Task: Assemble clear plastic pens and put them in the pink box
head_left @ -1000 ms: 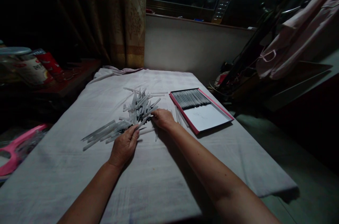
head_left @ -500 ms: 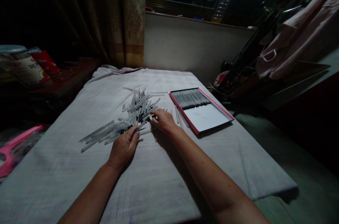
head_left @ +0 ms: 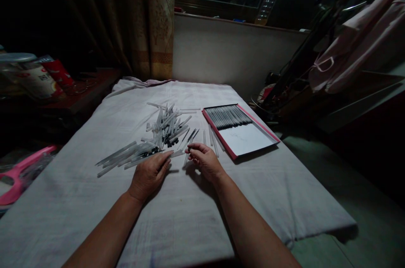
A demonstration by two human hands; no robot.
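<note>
A loose heap of clear pens with dark tips (head_left: pixel 160 135) lies on a table covered with a pale cloth (head_left: pixel 177 213). My left hand (head_left: pixel 148 175) rests flat on the cloth, fingers stretched, touching the near ends of a bunch of pens. My right hand (head_left: pixel 205 160) is just right of the heap, fingers curled in a pinch on the tips of a few pens (head_left: pixel 190 139) drawn out of the pile. A flat pink-edged box (head_left: pixel 253 139) lies to the right, with a neat row of pens (head_left: pixel 229 117) in its far half.
A brown curtain (head_left: pixel 148 19) hangs at the back. A side table on the left carries jars and packets (head_left: pixel 34 78). A pink plastic item (head_left: pixel 19 173) lies at the left edge. Pink cloth (head_left: pixel 357 44) hangs over a rack on the right.
My right hand has pulled back toward me and to the right, dragging a few pens out of the heap. My left hand has barely moved.
</note>
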